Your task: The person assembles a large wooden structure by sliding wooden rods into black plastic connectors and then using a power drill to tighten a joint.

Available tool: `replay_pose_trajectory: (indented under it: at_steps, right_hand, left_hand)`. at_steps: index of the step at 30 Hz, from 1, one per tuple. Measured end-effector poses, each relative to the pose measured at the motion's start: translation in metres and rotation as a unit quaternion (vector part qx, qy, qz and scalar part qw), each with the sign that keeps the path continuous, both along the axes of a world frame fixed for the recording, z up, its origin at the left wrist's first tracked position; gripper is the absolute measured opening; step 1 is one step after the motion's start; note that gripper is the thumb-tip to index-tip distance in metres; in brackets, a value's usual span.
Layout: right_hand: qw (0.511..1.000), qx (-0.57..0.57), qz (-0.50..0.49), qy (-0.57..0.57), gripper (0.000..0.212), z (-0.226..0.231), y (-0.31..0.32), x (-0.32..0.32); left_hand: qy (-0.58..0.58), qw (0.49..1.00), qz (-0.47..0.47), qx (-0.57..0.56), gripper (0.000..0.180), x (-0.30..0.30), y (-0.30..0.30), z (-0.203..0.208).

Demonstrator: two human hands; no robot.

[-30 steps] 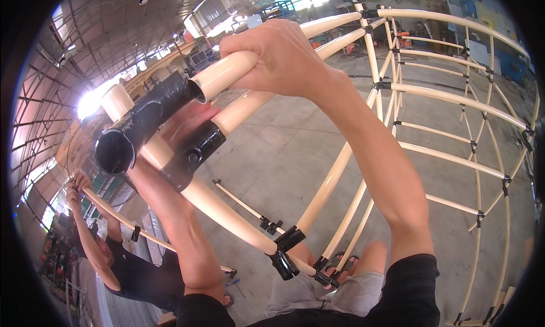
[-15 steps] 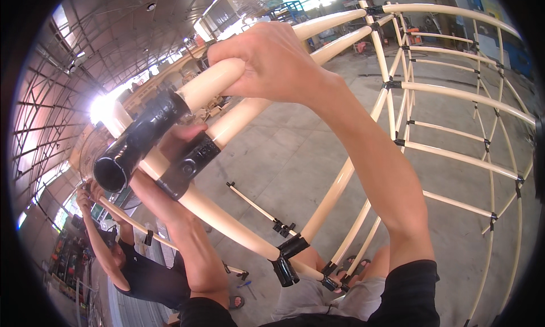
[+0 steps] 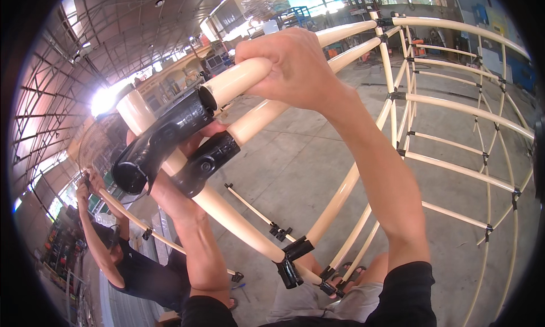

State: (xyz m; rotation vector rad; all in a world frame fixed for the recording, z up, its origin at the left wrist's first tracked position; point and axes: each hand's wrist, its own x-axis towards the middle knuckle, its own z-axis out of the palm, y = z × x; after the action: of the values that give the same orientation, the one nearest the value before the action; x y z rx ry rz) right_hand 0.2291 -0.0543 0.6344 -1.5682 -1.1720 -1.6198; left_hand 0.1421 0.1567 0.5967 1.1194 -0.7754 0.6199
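Observation:
A frame of cream pipes and black joints rises in front of me. My right hand is closed round the upper cream pipe, near its end at a black pipe joint. This joint sits across an upright cream pipe. From below and behind, my left hand is wrapped at the joint, with a fingertip showing on its right side; most of its fingers are hidden. Just beneath is a second black joint, on a lower parallel pipe.
More cream-pipe racking stands on the right. At lower left a person in a dark shirt holds up another pipe. A loose pipe with joints lies on the grey floor. A fan stands at left.
The held pipe end, both joints and my hands have shifted right in view. The upper joint looks turned, its left end now angled downward. Both hands keep their hold.

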Motion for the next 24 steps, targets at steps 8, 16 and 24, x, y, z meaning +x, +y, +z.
replay_pose_trajectory:
  at_steps: [8, 16, 24]
  right_hand:
    - [1.000, -0.003, -0.022, 0.016, 0.015, -0.001, 0.005, -0.004]
    - [0.996, 0.001, -0.089, -0.023, 0.017, -0.001, 0.011, -0.003]
    - [0.995, 0.017, -0.089, -0.035, 0.018, -0.003, 0.014, -0.003]
  left_hand:
    - [-0.020, 0.999, 0.041, 0.020, 0.082, -0.009, -0.012, 0.001]
    - [0.029, 0.998, 0.026, 0.049, 0.090, -0.022, -0.017, 0.009]
    - [0.019, 0.993, -0.110, 0.048, 0.091, -0.017, -0.012, 0.009]
